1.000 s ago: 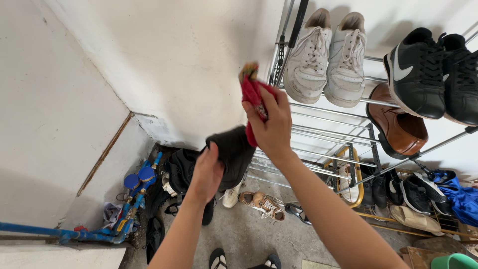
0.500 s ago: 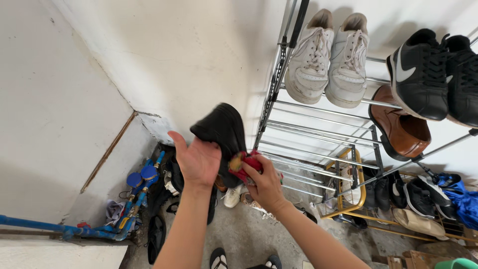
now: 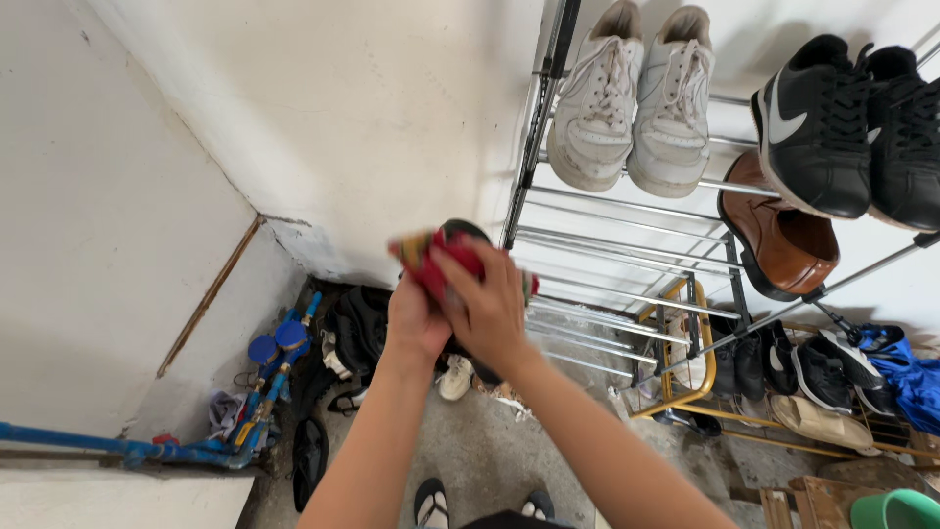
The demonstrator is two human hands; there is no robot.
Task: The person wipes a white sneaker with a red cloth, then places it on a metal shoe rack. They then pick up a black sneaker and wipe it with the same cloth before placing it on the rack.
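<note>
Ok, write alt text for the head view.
Two bare hands, left hand and right hand, press a red cloth against a black shoe before a metal shoe rack holding white sneakers.

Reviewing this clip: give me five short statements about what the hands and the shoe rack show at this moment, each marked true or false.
1. Both hands, left hand and right hand, are on a black shoe. True.
2. A red cloth is pressed against the shoe. True.
3. The white sneakers lie on the floor. False: they sit on the rack's top shelf.
4. The brown shoe sits above the black sneakers. False: below them.
5. Blue pipes run by the left wall. True.
</note>
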